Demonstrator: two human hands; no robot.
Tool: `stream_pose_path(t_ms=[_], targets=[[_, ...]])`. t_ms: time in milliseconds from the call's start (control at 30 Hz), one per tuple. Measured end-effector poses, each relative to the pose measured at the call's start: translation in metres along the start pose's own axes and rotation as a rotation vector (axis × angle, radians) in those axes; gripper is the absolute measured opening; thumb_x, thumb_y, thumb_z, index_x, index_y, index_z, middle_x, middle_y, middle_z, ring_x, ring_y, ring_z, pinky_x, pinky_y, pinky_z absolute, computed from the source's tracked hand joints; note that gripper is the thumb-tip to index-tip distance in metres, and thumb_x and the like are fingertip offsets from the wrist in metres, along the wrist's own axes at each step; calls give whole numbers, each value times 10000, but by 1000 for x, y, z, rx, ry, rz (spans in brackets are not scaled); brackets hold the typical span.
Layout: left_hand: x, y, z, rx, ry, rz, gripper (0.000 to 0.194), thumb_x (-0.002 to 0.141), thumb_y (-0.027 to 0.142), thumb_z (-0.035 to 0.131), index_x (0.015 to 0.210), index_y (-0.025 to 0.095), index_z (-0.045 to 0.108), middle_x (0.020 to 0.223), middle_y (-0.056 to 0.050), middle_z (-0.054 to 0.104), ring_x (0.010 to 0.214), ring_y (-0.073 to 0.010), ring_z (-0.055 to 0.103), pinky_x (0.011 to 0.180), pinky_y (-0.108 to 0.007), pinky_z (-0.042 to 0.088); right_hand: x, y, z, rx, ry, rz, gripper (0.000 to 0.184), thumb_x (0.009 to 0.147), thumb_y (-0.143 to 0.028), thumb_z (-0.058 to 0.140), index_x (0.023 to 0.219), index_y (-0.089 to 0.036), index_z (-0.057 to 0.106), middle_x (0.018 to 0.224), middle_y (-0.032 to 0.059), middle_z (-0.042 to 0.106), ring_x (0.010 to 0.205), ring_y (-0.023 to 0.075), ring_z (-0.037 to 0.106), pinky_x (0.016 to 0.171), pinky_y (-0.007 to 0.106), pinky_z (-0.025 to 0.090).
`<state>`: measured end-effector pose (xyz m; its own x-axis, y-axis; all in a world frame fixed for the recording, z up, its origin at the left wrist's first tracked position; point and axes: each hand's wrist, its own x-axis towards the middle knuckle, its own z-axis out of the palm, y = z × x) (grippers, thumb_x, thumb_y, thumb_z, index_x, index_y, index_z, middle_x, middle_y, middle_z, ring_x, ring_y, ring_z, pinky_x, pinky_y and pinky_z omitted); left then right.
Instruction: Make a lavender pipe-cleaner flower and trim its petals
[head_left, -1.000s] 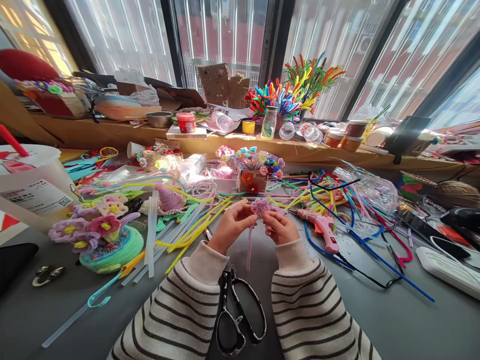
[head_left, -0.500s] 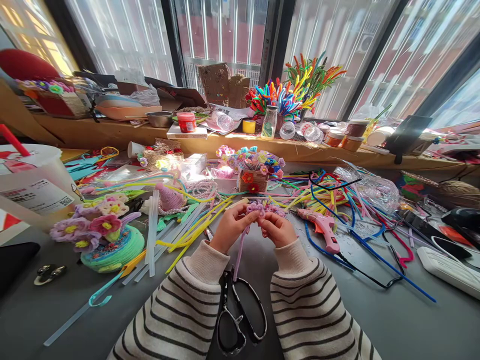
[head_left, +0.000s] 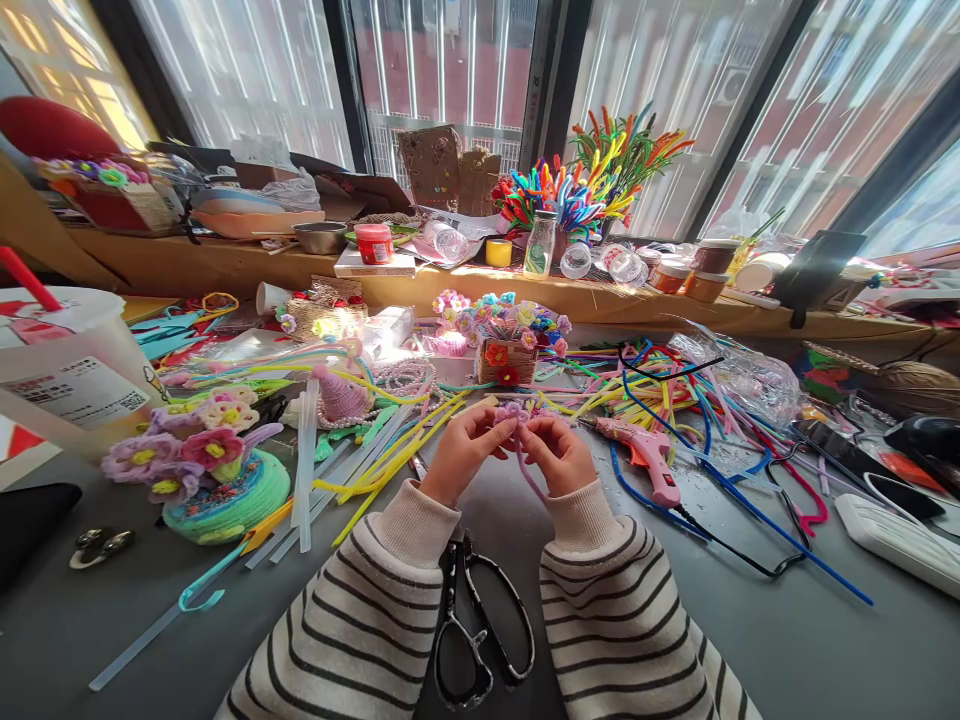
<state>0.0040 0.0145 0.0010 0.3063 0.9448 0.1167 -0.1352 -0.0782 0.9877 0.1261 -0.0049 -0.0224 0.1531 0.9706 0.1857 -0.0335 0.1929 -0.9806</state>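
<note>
Between my two hands is a light purple pipe cleaner [head_left: 511,412], bent into small loops at its upper part, with a loose tail hanging down between the palms. My left hand [head_left: 466,452] pinches it from the left with thumb and forefinger. From the right, my right hand [head_left: 556,455] pinches it too, fingertips almost touching the left ones. The fingers hide part of the loops. Black-handled scissors [head_left: 480,635] lie on the table between my forearms. A pink glue gun [head_left: 643,455] rests just right of my right hand.
Yellow pipe cleaners [head_left: 390,450] and clear glue sticks [head_left: 304,470] lie to the left, near a green base with fuzzy flowers [head_left: 225,495]. A flower basket [head_left: 506,362] stands ahead. A drink cup [head_left: 75,370] is at far left. The glue gun's black cord [head_left: 739,560] runs right.
The pipe cleaner's loose tail has swung from the left, over the scissors, to the right, toward my right wrist. My hands have shifted only slightly, still pinching.
</note>
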Motion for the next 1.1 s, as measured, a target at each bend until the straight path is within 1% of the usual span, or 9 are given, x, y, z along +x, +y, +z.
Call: stream_pose_path(t_ms=[133, 200, 367, 467, 600, 733, 867, 967, 1100], targets=[[0, 1, 0, -10, 13, -23, 197, 608, 323, 592, 621, 129, 563, 573, 5, 542, 563, -112, 532, 514, -220, 423, -2, -2, 3, -12, 78, -75, 234, 607, -371, 583, 670, -155, 519, 615, 0, 535, 552, 102, 497, 474, 206, 393], [0, 2, 0, -18, 28, -44, 207, 598, 333, 597, 633, 129, 587, 589, -3, 560, 581, -119, 538, 530, -227, 429, -3, -3, 4, -2, 94, -88, 230, 607, -369, 583, 671, -157, 521, 616, -2, 535, 546, 97, 496, 467, 200, 391], [0, 1, 0, -86, 79, -45, 236, 567, 323, 625, 718, 142, 624, 712, -21, 618, 649, -127, 547, 629, -257, 438, -1, -5, 2, 31, 47, -3, 256, 574, -386, 600, 659, -155, 531, 592, -10, 531, 521, 94, 481, 459, 207, 396], [0, 0, -1, -115, 75, -42, 232, 547, 287, 648, 729, 148, 613, 682, -14, 617, 640, -127, 546, 590, -247, 434, -1, -7, 0, 73, 42, 21, 250, 577, -380, 601, 663, -154, 537, 590, -16, 528, 512, 88, 475, 455, 207, 406], [-1, 0, -1, -104, 52, -43, 186, 535, 252, 663, 672, 138, 613, 633, -4, 593, 598, -104, 521, 524, -212, 416, -1, -9, -2, 79, 8, 15, 230, 607, -365, 592, 683, -152, 548, 593, -14, 540, 489, 79, 469, 439, 201, 401], [-1, 2, -1, -174, 7, -123, 181, 560, 244, 649, 700, 130, 640, 687, -21, 609, 612, -93, 522, 578, -218, 428, -1, -11, -5, 43, -15, -40, 203, 631, -347, 582, 637, -146, 554, 530, -25, 518, 432, 61, 433, 423, 196, 370], [-2, 3, -1, -287, -5, -214, 216, 556, 217, 655, 751, 125, 640, 720, -34, 627, 652, -107, 551, 659, -249, 442, -2, -11, -5, 46, 23, -83, 186, 648, -327, 574, 613, -146, 548, 492, -35, 489, 424, 59, 416, 426, 197, 353], [-2, 1, 1, -319, 32, -209, 212, 529, 181, 674, 729, 128, 630, 706, -20, 627, 644, -104, 558, 667, -253, 446, -3, -9, -2, 65, 45, -97, 177, 659, -318, 565, 620, -148, 539, 493, -40, 480, 435, 63, 422, 440, 200, 360], [-4, -2, 7, -334, 108, -166, 178, 535, 180, 671, 693, 121, 613, 678, -8, 622, 639, -101, 558, 669, -252, 446, -3, -6, 6, 89, 138, -110, 190, 648, -324, 569, 606, -148, 512, 486, -48, 471, 423, 58, 417, 420, 189, 356]])
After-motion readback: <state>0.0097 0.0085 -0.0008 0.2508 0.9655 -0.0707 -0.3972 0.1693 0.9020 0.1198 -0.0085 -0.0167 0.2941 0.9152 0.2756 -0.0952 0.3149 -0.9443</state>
